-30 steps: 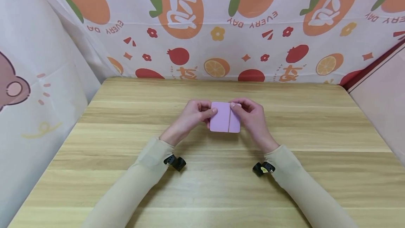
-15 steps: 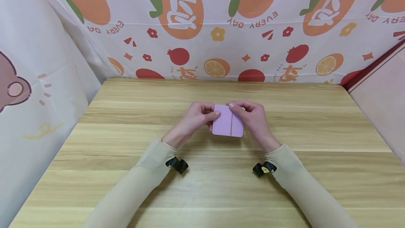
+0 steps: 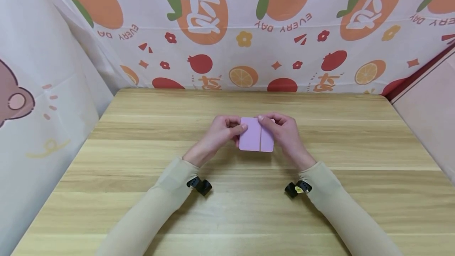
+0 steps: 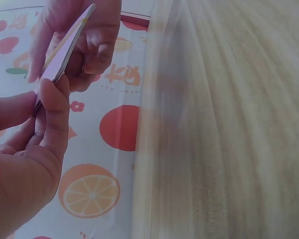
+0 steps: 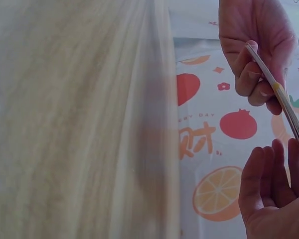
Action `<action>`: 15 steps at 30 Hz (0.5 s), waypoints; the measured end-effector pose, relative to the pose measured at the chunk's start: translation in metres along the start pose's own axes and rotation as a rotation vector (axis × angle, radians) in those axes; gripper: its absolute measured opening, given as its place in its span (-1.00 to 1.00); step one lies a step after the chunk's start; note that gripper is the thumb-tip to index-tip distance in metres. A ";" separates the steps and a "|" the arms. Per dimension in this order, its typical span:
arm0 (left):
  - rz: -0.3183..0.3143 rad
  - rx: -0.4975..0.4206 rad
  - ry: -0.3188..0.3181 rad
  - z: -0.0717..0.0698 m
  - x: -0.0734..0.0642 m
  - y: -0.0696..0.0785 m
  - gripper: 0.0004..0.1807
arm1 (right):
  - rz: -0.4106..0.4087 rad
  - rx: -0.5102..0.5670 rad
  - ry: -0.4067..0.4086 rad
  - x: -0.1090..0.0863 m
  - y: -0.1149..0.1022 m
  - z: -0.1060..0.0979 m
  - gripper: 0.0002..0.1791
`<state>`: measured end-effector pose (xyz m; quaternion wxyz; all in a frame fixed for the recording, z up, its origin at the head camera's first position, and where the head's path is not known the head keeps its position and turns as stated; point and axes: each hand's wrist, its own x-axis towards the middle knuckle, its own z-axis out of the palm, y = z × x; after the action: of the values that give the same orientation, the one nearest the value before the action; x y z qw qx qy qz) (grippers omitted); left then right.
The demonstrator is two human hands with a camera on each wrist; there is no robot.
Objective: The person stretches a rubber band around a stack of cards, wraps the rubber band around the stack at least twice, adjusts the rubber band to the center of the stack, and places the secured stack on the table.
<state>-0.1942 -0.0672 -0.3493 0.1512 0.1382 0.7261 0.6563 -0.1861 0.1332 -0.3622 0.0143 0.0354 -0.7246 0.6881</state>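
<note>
A small, square stack of pink cards (image 3: 250,139), with a thin tan rubber band (image 3: 261,139) round it, is held above the table in the head view. My left hand (image 3: 222,131) pinches its left edge, thumb on the pink face and fingers behind. At the upper right corner, my right hand (image 3: 284,131) grips it with the thumb on top, near the band. Seen edge-on in the left wrist view, the stack (image 4: 65,52) looks thin and layered. The right wrist view shows the band (image 5: 277,86) crossing its edge. Most of the back is hidden.
A wood-grain table (image 3: 227,208) lies under both hands. Behind its far edge hangs a white curtain (image 3: 227,58) printed with fruit. Another printed cloth (image 3: 64,90) covers the left side, and a pale panel (image 3: 426,117) stands at the right.
Over the last second both hands have shifted slightly right and toward the body with the stack of cards. Since half a second ago they have hardly moved, and the grip looks the same.
</note>
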 end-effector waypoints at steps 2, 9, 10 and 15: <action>0.004 -0.002 0.010 -0.002 0.001 0.000 -0.85 | 0.003 0.000 -0.017 0.000 0.000 -0.001 -0.64; -0.001 -0.007 0.057 -0.014 0.004 0.004 -0.85 | 0.026 0.008 -0.095 0.000 0.000 -0.003 -0.57; 0.000 -0.009 0.065 -0.016 0.003 0.006 -0.86 | 0.029 0.001 -0.104 0.000 -0.001 -0.003 -0.57; 0.013 -0.019 0.102 -0.027 0.003 0.014 -0.86 | 0.035 -0.040 -0.157 0.000 -0.001 -0.001 -0.59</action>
<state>-0.2073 -0.0894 -0.3333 0.1108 0.1079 0.7256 0.6706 -0.1863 0.1344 -0.3614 -0.0540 0.0763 -0.7376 0.6688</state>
